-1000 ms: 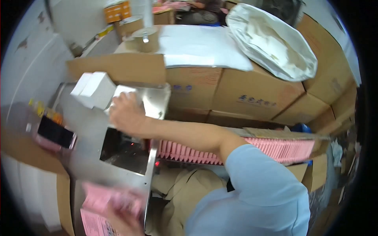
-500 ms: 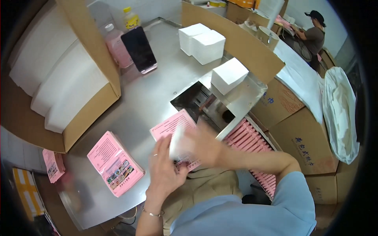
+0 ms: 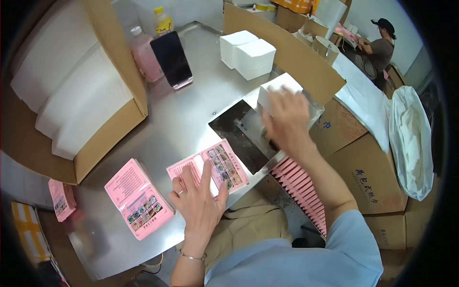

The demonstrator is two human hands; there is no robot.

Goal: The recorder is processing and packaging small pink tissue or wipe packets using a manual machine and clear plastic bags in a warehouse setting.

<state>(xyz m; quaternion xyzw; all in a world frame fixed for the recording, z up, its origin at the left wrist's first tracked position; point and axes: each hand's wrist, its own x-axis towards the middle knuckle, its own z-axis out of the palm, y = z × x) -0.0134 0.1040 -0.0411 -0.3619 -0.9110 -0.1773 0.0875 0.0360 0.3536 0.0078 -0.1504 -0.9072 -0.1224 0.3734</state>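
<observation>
My left hand (image 3: 200, 198) lies with fingers spread on a pink printed wrapper (image 3: 229, 160), which rests at the front of the metal table. A white strip, perhaps folded tissue, shows between the fingers on the wrapper. At the right, my right hand (image 3: 289, 117) is over a white stack of tissues (image 3: 287, 82) beside a rectangular opening (image 3: 239, 136) in the tabletop. Its fingers are smeared by motion, so whether they grip the stack is unclear. To the left of my left hand lies a thick pile of pink wrappers (image 3: 136, 196).
Two more tissue stacks (image 3: 256, 57) stand at the back. A propped phone (image 3: 172, 60) and two bottles (image 3: 148, 57) are behind. An open carton of white stacks (image 3: 110, 134) borders the left. Pink packs fill a box (image 3: 303, 191) below the right edge. A co-worker (image 3: 382, 48) is far right.
My right hand has moved up and right from the wrapper to the tissue stack. The wrapper has turned, and my left hand now lies flat on it. A metal plate shows in the opening.
</observation>
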